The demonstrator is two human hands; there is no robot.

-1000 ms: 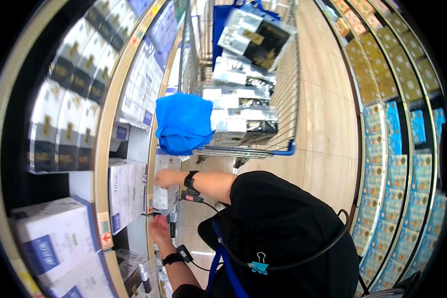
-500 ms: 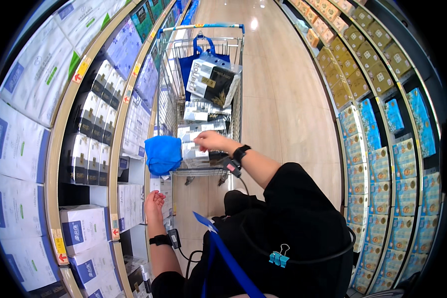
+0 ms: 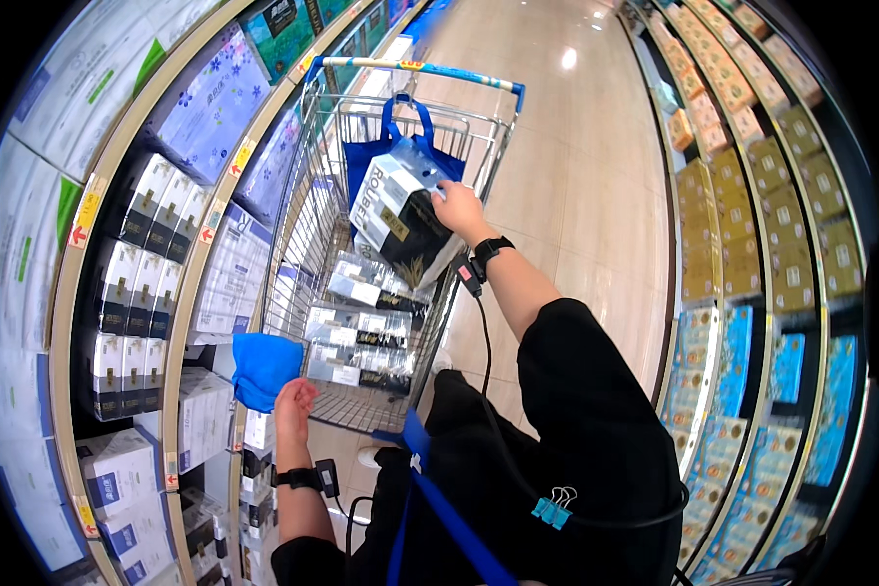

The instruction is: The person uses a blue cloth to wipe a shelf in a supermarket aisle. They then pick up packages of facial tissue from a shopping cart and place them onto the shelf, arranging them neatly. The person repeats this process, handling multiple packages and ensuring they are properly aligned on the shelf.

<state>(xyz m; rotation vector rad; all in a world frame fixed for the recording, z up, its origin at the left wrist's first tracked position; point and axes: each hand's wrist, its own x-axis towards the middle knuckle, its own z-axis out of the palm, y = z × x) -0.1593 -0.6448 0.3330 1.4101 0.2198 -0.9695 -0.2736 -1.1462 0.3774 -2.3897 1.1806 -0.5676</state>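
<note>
Honestly, with the right hand (image 3: 456,209) pinched tight on the right edge of the white-and-black pack (image 3: 395,213), up against the blue bag (image 3: 361,161) at the cart's (image 3: 347,411) far end, I'd bring the seemingly empty, half-curled left hand (image 3: 294,403) under it too.

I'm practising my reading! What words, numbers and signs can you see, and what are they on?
I won't copy the words, but here's where they are:
Big grey letters: large pack in the cart.
Red marks on yellow: cart handle.
Red arrow: shelf tag.
White writing on blue: white box.
Too small or blurred to read: beige boxes.
</note>
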